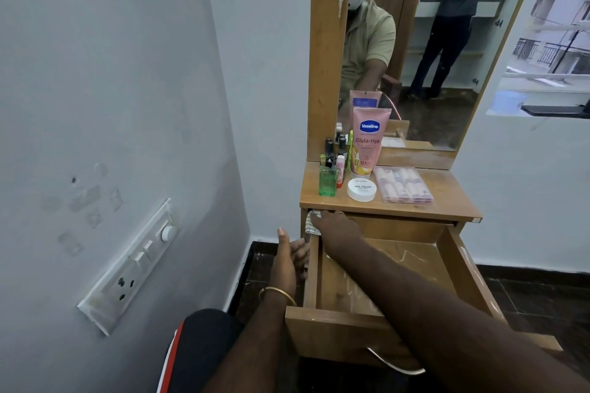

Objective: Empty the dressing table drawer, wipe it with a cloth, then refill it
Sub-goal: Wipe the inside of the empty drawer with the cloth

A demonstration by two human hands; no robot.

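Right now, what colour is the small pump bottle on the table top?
Clear green pump bottle, black top; head view.

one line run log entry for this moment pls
stage: wiping | drawer: open, emptied | right hand: presses cloth at back left corner | left hand: on drawer's left side | toiletries: on tabletop

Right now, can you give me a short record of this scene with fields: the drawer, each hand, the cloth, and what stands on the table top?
drawer: wooden drawer pulled open, no items visible inside
right hand: right hand presses a white cloth at the back left corner
left hand: left hand open against the outer left side
table top: pink Vaseline tube, green bottle, white round jar, clear flat case
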